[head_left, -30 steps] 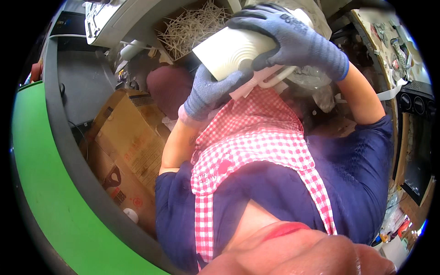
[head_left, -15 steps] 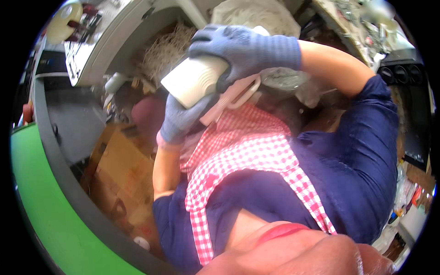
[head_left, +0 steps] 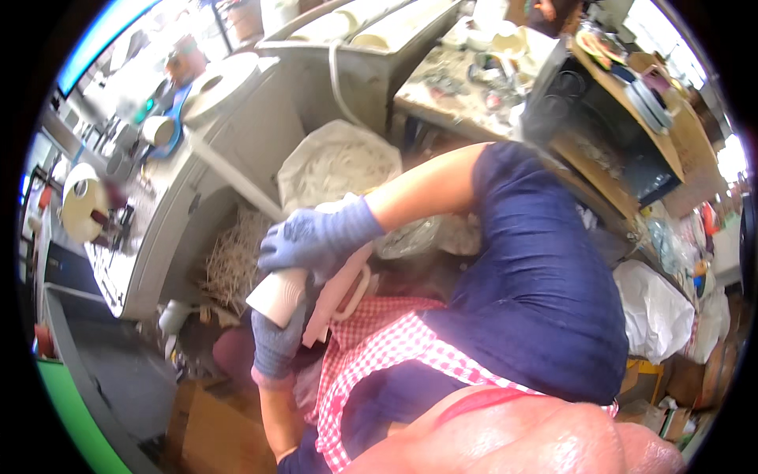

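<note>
I hold a cream-white, cup-like cylinder [head_left: 276, 297] with fine curved ridges, tilted in front of my apron. My right hand [head_left: 312, 239], in a blue-grey knit glove, is wrapped over its far side. Below it, my left hand [head_left: 276, 345], gloved the same way, grips the near side. Some of its fingers are hidden. Another cream piece shows behind the right glove; I cannot make out what it is. Beside the hands, by my lap, is a pink flat-sided thing [head_left: 328, 299] with a pale loop handle [head_left: 357, 294].
Beyond my hands stands a pale lined tub [head_left: 339, 162]. Thin pale strips [head_left: 229, 265] lie heaped under the grey machine table at left. A cardboard box [head_left: 217, 430] sits at lower left. A cluttered bench [head_left: 450, 91] is at the back; a white bag [head_left: 651, 308] is at right.
My view has swung, so hands and cylinder appear lower and further left, and more of the room shows at the back and right. Both hands keep hold of the cylinder.
</note>
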The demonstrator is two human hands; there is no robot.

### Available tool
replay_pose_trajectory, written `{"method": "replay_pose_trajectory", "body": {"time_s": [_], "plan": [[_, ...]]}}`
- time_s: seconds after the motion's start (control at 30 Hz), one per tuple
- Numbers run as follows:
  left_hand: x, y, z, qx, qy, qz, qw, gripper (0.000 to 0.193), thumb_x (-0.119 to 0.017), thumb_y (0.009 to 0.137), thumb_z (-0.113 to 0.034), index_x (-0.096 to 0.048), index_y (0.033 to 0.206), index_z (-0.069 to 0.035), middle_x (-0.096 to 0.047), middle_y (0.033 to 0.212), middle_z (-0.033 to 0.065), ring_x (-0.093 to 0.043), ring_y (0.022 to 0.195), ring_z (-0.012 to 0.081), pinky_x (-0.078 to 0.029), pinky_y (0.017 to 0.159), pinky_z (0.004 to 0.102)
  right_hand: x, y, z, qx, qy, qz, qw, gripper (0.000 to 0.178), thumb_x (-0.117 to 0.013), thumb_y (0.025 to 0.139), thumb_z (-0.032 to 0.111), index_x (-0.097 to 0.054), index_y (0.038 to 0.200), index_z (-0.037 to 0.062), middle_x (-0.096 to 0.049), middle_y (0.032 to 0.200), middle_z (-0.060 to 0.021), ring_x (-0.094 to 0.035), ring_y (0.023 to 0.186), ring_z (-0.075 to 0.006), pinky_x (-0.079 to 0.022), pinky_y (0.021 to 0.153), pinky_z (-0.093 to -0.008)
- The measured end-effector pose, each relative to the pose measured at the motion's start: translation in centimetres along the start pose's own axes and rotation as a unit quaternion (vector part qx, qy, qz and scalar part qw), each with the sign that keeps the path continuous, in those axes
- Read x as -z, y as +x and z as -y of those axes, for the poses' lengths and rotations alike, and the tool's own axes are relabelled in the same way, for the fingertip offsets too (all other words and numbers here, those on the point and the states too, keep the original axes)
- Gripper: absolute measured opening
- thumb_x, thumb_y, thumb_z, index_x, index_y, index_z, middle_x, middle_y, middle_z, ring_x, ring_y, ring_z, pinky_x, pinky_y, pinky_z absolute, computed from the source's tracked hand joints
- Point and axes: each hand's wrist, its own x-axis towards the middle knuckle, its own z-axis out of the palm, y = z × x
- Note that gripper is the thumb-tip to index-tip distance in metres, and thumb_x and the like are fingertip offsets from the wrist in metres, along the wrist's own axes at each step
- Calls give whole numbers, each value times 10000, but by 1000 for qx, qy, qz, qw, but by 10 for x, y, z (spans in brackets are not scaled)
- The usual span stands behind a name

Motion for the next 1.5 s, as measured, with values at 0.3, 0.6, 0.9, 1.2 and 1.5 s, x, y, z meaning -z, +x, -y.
{"method": "replay_pose_trajectory", "body": {"time_s": [0.3,0.6,0.9,1.2,1.5], "plan": [[-4,4,-25,156,-161,-31,974,297,-692,874,-30,-644,1149,71,-709,1041,96,-678,884,163,-534,804,288,0,-21,-2,-63,62,-75,993,831,-875,572,327,-538,1281,56,-566,1213,-166,-549,1169,-359,-492,968,-457],[51,11,-84,157,91,33,983,283,-776,795,-41,-684,1049,41,-679,979,70,-627,891,139,-509,803,290,0,-47,0,-37,234,-177,955,581,-812,772,313,-607,1235,27,-649,1178,-159,-648,1016,-305,-529,871,-420],[90,47,-30,386,0,221,896,410,-790,817,-144,-651,1153,44,-703,995,44,-641,919,107,-515,830,267,-135,-150,-274,-452,51,-32,890,276,-673,885,211,-712,1153,162,-743,958,-113,-705,841,-261,-544,790,-379],[118,18,-14,354,64,207,910,499,-806,830,-234,-623,1226,9,-686,1031,44,-608,957,109,-505,879,289,-287,-137,-304,-350,-53,26,935,299,-556,951,321,-651,1223,237,-693,1137,-166,-644,1084,-355,-501,910,-477],[130,-7,-38,334,159,195,908,587,-793,785,-487,-668,1087,0,-718,928,167,-694,861,248,-548,782,372,-99,-37,-192,-272,492,-198,803,559,-605,981,417,-539,1403,57,-638,1118,-44,-538,758,-93,-476,711,-246]]}}
